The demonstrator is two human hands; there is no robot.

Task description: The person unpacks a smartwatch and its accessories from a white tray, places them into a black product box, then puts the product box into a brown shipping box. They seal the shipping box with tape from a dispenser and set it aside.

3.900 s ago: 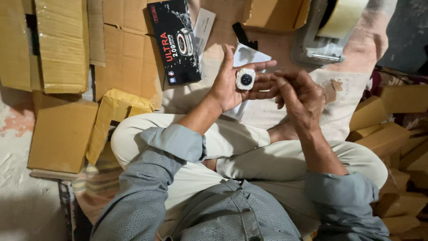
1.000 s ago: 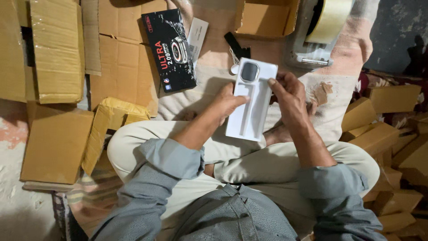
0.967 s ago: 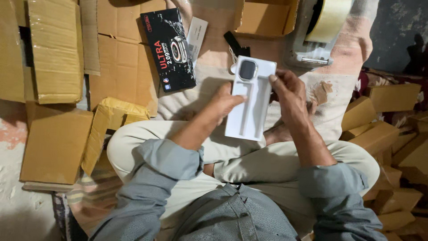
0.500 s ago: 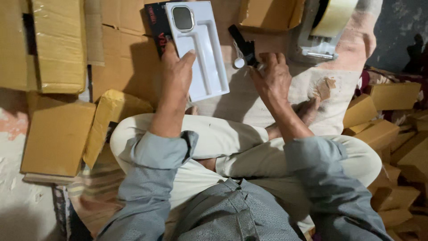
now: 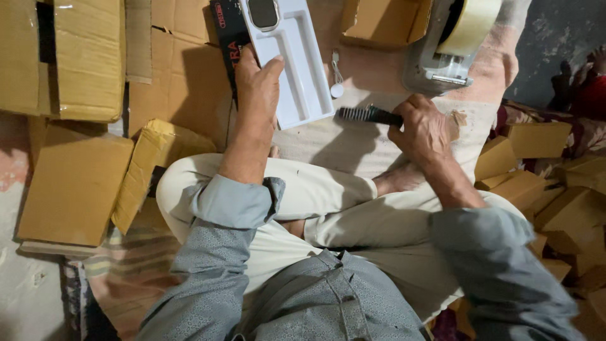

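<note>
White plastic watch tray (image 5: 297, 69) sits gripped in my left hand (image 5: 255, 82), thumb on its edge; my right hand (image 5: 423, 126) closes around a black ridged strap (image 5: 369, 115).

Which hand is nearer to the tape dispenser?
Right. The right hand, gripping a black ribbed strap, sits just below the tape dispenser; the left hand holds the white tray farther left.

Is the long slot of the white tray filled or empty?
Empty: the white tray in the left hand shows bare slots; only the watch face sits seated.

White tray (image 5: 297, 63), black ridged strap (image 5: 369, 114)
</note>
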